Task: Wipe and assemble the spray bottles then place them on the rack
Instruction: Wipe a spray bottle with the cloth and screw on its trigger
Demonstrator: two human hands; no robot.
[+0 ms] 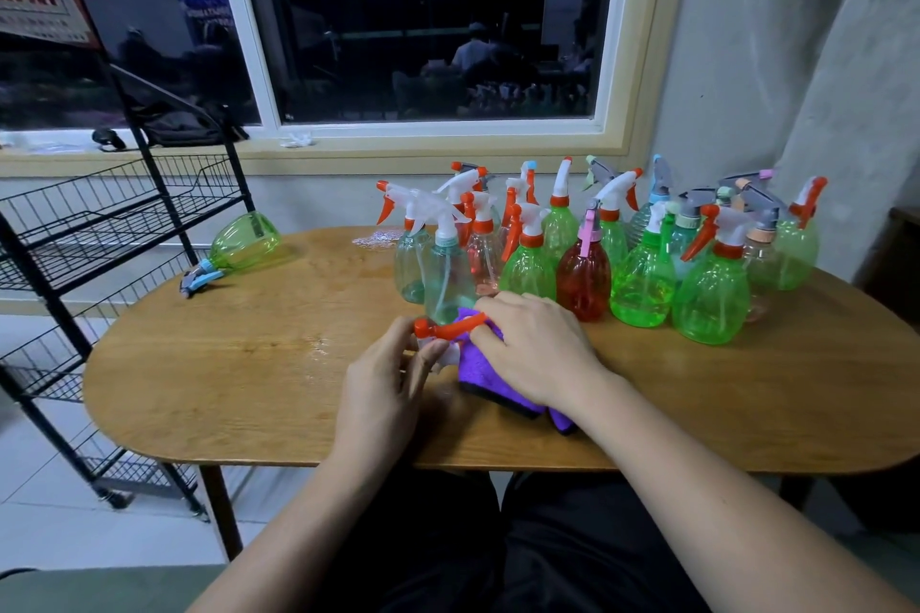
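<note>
**A:** While the left hand [383, 383] has that orange-trigger sprayer [448, 329] just over the desk [224, 388] near the front edge, where would you hold it for wiping?

**B:** By the white body, same as now. The left fingers [398, 331] are curled round it and pinch it. The right hand [537, 348] grips the purple cloth [483, 378], with its fingers bent over it, pressing it onto the sprayer.

**A:** Handles okay?

**B:** I'd guess it's light, stiff plastic, maybe slick, since there's a wet patch [318, 344] on the desk. The trigger looks like the weak bit, so no levering on it. The cloth's soft and wraps easy.

**A:** And the rest?

**B:** The bottles [642, 279] stand bunched at the back right. One green bottle [244, 241] lies on its side by the rack [99, 224].
</note>
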